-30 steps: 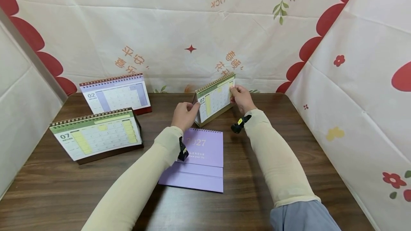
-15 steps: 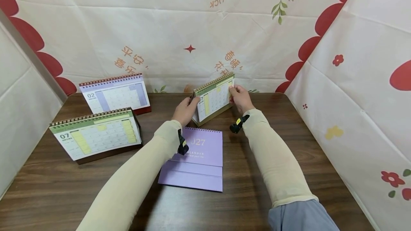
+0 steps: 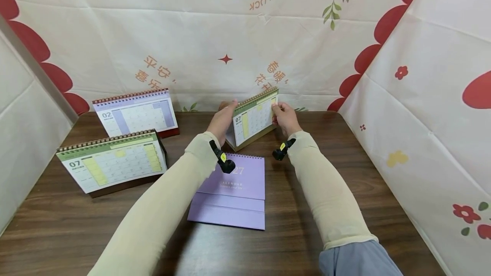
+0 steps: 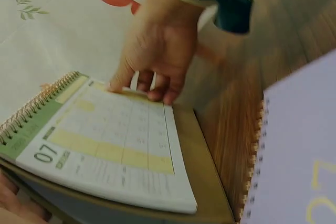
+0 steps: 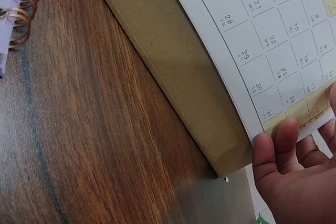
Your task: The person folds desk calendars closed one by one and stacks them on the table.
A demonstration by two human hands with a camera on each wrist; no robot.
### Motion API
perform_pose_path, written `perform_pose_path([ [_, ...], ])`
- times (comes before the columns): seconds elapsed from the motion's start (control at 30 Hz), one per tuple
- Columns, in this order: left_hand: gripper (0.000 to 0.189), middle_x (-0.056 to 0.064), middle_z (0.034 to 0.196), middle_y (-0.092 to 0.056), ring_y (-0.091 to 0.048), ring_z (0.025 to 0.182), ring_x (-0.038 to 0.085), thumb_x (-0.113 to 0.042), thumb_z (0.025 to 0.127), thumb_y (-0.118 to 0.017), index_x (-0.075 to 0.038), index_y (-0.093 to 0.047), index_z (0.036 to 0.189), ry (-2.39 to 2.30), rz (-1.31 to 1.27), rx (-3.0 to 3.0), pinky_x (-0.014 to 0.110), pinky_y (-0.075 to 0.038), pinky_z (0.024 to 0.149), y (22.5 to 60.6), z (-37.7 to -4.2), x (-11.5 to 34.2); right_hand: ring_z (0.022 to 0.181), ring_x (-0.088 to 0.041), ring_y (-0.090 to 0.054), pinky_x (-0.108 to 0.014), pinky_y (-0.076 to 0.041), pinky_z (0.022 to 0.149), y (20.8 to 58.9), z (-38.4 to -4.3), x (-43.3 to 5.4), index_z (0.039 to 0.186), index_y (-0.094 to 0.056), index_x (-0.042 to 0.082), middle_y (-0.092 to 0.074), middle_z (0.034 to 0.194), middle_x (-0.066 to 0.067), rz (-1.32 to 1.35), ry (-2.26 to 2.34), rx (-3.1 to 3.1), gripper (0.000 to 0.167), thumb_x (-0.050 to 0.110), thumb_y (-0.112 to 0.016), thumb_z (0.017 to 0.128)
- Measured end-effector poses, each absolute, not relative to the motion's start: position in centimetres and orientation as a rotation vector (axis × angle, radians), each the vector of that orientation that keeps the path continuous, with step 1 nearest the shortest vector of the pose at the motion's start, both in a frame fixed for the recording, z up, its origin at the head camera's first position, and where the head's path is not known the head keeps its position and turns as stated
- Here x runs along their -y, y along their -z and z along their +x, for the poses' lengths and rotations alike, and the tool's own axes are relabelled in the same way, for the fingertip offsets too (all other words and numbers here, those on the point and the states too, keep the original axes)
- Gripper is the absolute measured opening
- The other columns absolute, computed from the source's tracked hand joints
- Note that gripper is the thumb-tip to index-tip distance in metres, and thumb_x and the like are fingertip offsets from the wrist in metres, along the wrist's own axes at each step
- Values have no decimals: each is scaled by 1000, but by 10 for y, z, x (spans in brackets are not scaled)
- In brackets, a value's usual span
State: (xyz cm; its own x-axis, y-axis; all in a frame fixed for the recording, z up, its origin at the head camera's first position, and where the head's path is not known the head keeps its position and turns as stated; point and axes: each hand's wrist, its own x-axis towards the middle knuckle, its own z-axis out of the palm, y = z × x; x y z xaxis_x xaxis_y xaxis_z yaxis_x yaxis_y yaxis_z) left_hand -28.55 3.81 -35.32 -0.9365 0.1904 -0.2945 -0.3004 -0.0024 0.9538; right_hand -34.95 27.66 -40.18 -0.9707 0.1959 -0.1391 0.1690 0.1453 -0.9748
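One tan-based calendar (image 3: pixel 255 118) stands tented, green-topped, with yellow columns.

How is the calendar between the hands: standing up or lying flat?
Standing up: the calendar has its spiral edge on top, brown base below.

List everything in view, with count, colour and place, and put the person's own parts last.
Tan-base calendar: one, green header, white and yellow page, standing between the hands.
Brown-base calendar: one, same page colours, standing at left.
Red-base calendar: one, lilac and white page, standing behind it.
Flat calendar: one, purple, lying near the table's middle.
Table: one, brown wood-grain, under everything.
Cloth: white with red, green and orange prints, behind and at right.
Wrist devices: two, black and yellow, one per wrist.
Sleeves: cream, both forearms; blue-grey above the right.
Left hand: one, bare, at the tan-base calendar's left end.
Right hand: one, bare, at its right edge.
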Motion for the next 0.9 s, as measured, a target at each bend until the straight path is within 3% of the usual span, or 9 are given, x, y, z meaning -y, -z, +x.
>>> perform_pose_path([
  [0.1, 74, 9, 149, -41, -37, 137, 28, -66, 95, -48, -15, -43, 149, -2005, -140, -1992, 51, -29, 111, 351, -286, -43, 80, -23, -52, -50, -45, 92, 400, -349, -276, 117, -58, 9, -50, 92, -8, -375, -2015, 2358, 31, 36, -50, 105],
  [0.2, 50, 9, 111, -53, -50, 102, 24, -54, 97, -55, -6, -58, 110, -2055, -155, -2069, 37, -40, 89, 349, -286, -48, 80, -22, -52, -50, -44, 93, 399, -348, -276, 120, -58, 9, -50, 93, -7, -384, -2020, 2352, 31, 35, -50, 105],
  [0.23, 44, 7, 99, -50, -48, 91, 22, -50, 98, -57, -7, -54, 95, -2079, -153, -2088, 35, -39, 81, 349, -286, -49, 81, -23, -52, -50, -44, 93, 399, -348, -276, 120, -58, 9, -50, 93, -7, -389, -2021, 2348, 31, 35, -50, 105],
  [0.3, 39, 5, 89, -45, -42, 80, 21, -42, 99, -59, -9, -48, 84, -2127, -129, -2115, 34, -33, 71, 347, -285, -50, 81, -23, -52, -50, -44, 93, 398, -348, -276, 121, -58, 9, -50, 93, -7, -394, -2020, 2345, 31, 34, -50, 105],
  [0.37, 29, 4, 90, -54, -48, 80, 19, -36, 100, -60, -10, -60, 88, -2167, -92, -2137, 33, -36, 70, 347, -285, -51, 82, -24, -52, -50, -44, 93, 398, -347, -276, 122, -58, 9, -50, 93, -8, -393, -2018, 2346, 31, 34, -50, 105],
  [0.43, 23, 4, 103, -65, -57, 89, 19, -32, 101, -60, -12, -70, 105, -2178, -49, -2157, 34, -43, 75, 347, -287, -51, 81, -24, -52, -49, -45, 91, 398, -347, -276, 121, -59, 9, -50, 93, -8, -395, -2010, 2348, 31, 35, -51, 104],
  [0.53, 29, 6, 113, -69, -62, 97, 20, -31, 101, -60, -12, -71, 120, -2129, 38, -2272, 35, -48, 80, 350, -289, -48, 79, -22, -52, -47, -46, 88, 399, -348, -276, 118, -60, 9, -51, 92, -7, -393, -1992, 2361, 31, 36, -51, 104],
  [0.77, 33, 6, 86, -68, -53, 73, 18, -36, 100, -61, -5, -72, 95, -1892, 245, -2654, 30, -40, 62, 357, -288, -40, 76, -21, -50, -43, -46, 84, 400, -345, -276, 118, -60, 11, -52, 96, -7, -398, -1961, 2392, 31, 37, -50, 104],
  [0.9, 33, 8, 82, -65, -51, 70, 20, -33, 100, -61, -4, -72, 89, -1835, 306, -2716, 29, -38, 60, 357, -287, -38, 76, -22, -50, -45, -45, 84, 398, -343, -276, 119, -60, 11, -53, 95, -7, -395, -1975, 2392, 31, 37, -49, 105],
])
